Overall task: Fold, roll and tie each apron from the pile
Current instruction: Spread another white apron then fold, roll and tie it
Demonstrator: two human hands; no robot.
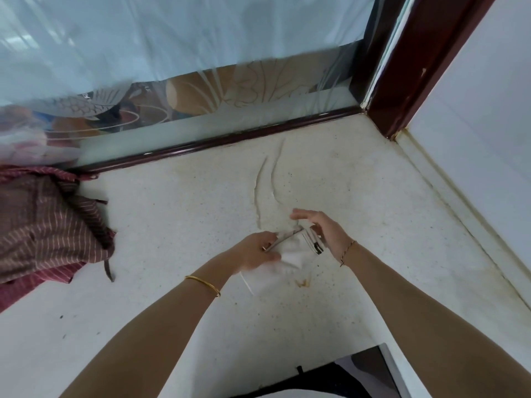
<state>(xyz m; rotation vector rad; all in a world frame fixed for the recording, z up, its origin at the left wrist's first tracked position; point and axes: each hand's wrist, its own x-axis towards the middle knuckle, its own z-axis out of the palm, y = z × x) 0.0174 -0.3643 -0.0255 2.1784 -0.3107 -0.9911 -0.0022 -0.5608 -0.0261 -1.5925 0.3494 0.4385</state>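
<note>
Both hands work over the near centre of the speckled counter (178, 214). Left hand (255, 251) pinches a thin flat object (283, 239) (identity unclear, blurred) along with a crumpled white sheet (290, 255). Right hand (319, 228) is spread, fingers straight, just beside the object's far end, gripping nothing. Apron pile (48, 225), striped maroon and brown, lies at the far left, well apart from both hands and untouched.

Risk: the white sheet may slip from the loose pinch; the pile's dangling strap (108, 270) could snag when an apron is pulled.

No legible writing; dark marks on the sheet are unreadable.
</note>
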